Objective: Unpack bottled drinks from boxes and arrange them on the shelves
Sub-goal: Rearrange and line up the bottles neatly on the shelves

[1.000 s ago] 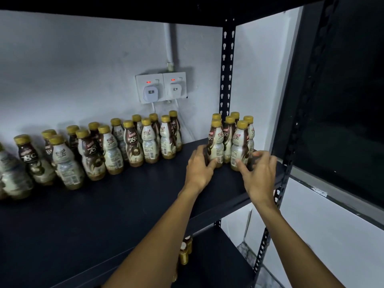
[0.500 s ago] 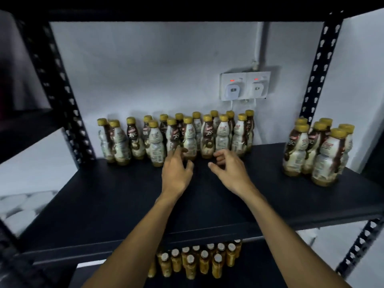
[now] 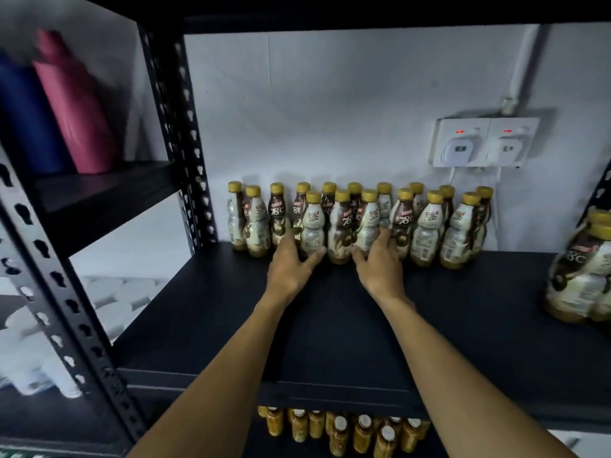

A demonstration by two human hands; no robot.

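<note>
The fingers (image 3: 290,238) of the left hand (image 3: 291,269) are spread wide and almost straight. They touch the side of a gold-capped bottle (image 3: 312,226), and the thumb lies at its foot. The right hand (image 3: 380,271) is spread wide too and touches another bottle (image 3: 368,223). One middle bottle (image 3: 341,226) stands between them. All three stand at the front of a long row of bottles (image 3: 426,223) at the back of the black shelf (image 3: 330,325), near the white wall (image 3: 330,110). A second bunch (image 3: 582,276) stands well apart on the right. Yellow bottles (image 3: 337,431) stand on the shelf below.
</note>
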